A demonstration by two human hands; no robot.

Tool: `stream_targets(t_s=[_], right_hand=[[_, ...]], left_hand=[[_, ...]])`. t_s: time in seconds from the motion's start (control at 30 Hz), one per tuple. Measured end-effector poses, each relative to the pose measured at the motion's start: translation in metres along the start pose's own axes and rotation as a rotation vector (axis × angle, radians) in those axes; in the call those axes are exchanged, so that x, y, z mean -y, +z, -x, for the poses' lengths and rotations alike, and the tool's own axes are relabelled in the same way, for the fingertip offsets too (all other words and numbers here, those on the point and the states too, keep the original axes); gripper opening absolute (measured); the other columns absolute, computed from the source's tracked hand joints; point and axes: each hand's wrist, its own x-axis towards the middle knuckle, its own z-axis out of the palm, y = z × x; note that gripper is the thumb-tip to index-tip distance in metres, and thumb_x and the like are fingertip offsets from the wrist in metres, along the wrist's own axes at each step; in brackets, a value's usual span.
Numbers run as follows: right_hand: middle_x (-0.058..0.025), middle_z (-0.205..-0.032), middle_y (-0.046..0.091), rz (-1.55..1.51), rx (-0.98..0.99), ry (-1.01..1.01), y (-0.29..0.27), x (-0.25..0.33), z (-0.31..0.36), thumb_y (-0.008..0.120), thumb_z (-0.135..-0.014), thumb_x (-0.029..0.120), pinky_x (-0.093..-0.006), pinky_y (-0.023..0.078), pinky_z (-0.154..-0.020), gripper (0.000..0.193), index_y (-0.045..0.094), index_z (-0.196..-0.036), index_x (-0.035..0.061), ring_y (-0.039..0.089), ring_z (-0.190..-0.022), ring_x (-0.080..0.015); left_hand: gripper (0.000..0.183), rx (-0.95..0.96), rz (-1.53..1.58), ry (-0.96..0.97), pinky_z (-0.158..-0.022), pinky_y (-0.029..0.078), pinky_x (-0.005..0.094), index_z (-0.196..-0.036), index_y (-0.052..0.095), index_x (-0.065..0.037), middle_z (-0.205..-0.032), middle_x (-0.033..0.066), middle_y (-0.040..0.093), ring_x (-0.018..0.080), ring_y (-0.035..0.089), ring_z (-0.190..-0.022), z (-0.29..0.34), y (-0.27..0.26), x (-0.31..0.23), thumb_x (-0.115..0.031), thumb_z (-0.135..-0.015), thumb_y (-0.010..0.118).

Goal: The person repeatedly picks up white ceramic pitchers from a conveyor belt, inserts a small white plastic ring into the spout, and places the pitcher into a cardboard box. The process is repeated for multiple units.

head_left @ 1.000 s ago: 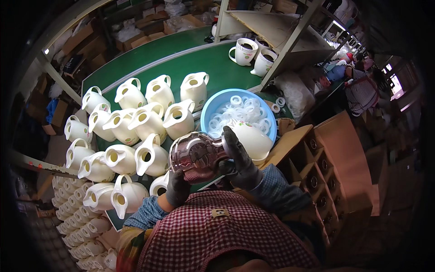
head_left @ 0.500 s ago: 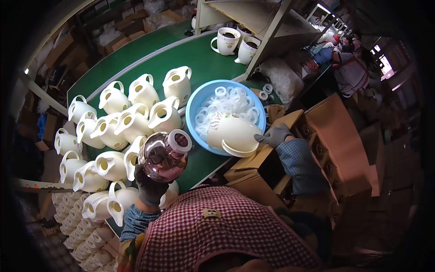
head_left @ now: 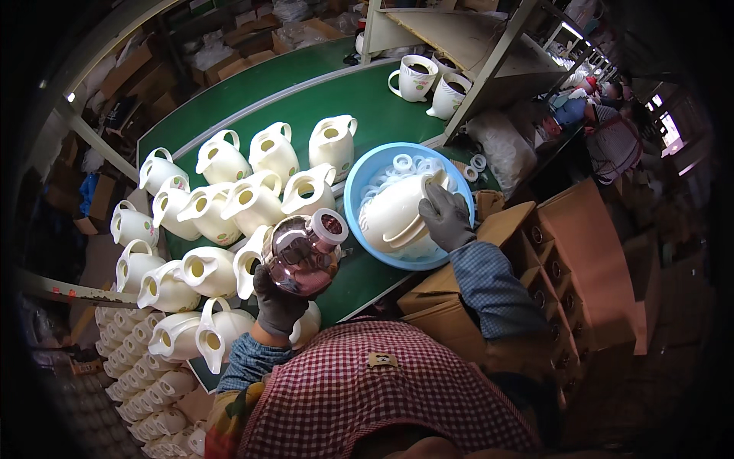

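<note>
My left hand, in a dark grey glove, is closed around a round, mirror-like glass flask liner. A white plastic ring sits around the liner's neck, which tilts up to the right. In the light blue basin, a cream-white jug body lies on its side over a heap of white plastic rings. My gloved right hand grips the right end of this jug, with the fingers over its edge. The jug's handle loop points toward me.
Several cream-white jug bodies stand in rows on the green conveyor belt at the left. White mugs with dark insides are at the back. An open carton with dividers stands at the right, and more jugs fill the lower left.
My right hand has moved up and inward over the basin, onto the jug's end. The jug has turned a little in the basin. The left hand keeps hold of the flask liner.
</note>
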Motion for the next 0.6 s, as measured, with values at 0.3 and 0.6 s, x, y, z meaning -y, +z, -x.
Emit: stream_targets(t_s=[0.3,0.6], right_hand=[[-0.0153,-0.123,0.062,-0.703,0.000,0.243,-0.012,-0.003,-0.001,0.074,-0.081,0.020,-0.0446,0.055,-0.087,0.039,0.067,-0.112,-0.0039,0.064,-0.102,-0.0271],[-0.0185,-0.161,0.041,-0.961,-0.356,-0.209,-0.112,0.015,0.068,0.069,-0.094,0.041,-0.0390,0.039,-0.115,0.070,0.053,-0.146,-0.0027,0.044,-0.143,-0.0270]], left_hand=[[0.099,-0.125,-0.045,0.075,-0.109,0.050,0.0537,-0.158,0.038,-0.014,-0.154,0.0144,0.050,0.0369,0.053,-0.137,0.010,-0.021,-0.003,-0.079,-0.085,0.056],[0.090,0.131,0.080,-0.013,-0.123,0.034,0.0544,-0.158,0.038,-0.011,-0.158,0.0155,0.046,0.0349,0.046,-0.145,0.005,0.001,-0.007,-0.066,-0.091,0.061]])
